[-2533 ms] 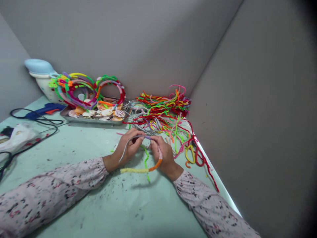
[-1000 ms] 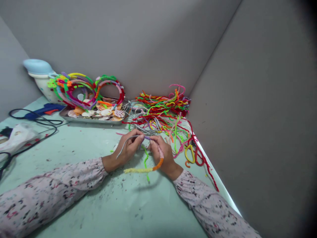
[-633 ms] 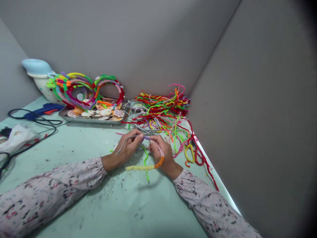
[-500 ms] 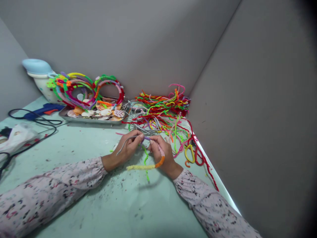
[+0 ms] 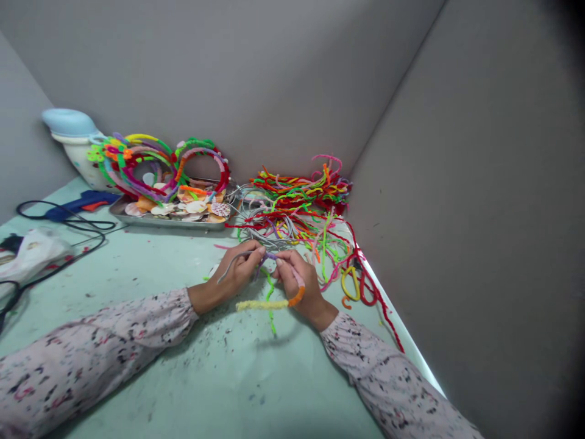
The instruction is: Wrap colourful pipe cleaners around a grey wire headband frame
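Head view, forward and down across table (image 5: 219, 390)

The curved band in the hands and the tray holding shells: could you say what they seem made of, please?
The band appears wrapped in matte, fuzzy chenille, judging by its furred edges, over a smooth grey core, perhaps coated wire, bare at one end. The tray is probably metal with a dull sheen, given its silvery wall.

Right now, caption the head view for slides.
Left hand and right hand hold gray wire partly wrapped in pipe cleaners.
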Demonstrator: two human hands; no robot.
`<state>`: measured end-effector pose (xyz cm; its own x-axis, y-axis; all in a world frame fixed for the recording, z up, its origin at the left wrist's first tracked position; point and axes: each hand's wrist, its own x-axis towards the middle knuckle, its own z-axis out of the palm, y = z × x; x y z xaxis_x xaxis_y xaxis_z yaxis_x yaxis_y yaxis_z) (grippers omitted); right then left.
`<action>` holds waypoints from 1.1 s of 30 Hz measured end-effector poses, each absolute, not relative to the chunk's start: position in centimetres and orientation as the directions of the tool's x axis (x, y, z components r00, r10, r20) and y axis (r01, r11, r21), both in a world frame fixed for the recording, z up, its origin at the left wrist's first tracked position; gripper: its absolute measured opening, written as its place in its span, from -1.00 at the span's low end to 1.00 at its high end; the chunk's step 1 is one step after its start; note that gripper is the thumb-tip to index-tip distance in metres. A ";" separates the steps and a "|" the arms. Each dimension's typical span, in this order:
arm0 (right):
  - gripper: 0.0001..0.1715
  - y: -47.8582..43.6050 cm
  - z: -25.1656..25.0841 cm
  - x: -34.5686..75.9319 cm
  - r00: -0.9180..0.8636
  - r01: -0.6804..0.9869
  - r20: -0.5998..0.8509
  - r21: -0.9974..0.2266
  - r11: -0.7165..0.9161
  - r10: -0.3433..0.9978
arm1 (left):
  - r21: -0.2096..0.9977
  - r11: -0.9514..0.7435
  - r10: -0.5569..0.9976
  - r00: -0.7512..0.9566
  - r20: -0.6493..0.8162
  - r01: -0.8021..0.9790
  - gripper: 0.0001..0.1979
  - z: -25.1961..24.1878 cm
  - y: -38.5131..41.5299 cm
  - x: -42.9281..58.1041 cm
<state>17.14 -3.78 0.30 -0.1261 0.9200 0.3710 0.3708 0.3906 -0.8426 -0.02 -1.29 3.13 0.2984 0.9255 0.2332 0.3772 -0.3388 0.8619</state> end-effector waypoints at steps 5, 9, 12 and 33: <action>-0.76 -3.8 0.3 17.1 -0.130 0.358 0.361 -0.851 0.384 0.923 | 0.859 -0.338 0.924 0.309 0.225 0.384 -0.68 3.3 -1.3 0.0; -0.75 -3.8 0.1 17.1 -0.135 0.355 0.349 -0.857 0.374 0.927 | 0.849 -0.355 0.919 0.311 0.241 0.392 -0.68 3.0 -1.1 -0.1; -0.75 -3.8 0.0 17.1 -0.138 0.350 0.348 -0.859 0.375 0.927 | 0.842 -0.357 0.919 0.314 0.239 0.405 -0.69 2.8 -0.9 -0.1; -0.76 -3.6 -0.1 17.1 -0.144 0.294 0.327 -0.887 0.356 0.934 | 0.823 -0.367 0.913 0.339 0.229 0.433 -0.68 2.2 -0.4 -0.1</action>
<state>17.12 -3.56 -0.14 -0.1440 0.9341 0.3268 0.2944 0.3557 -0.8870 -0.12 -0.45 2.23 0.3386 0.9126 0.2290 0.4327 -0.3672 0.8234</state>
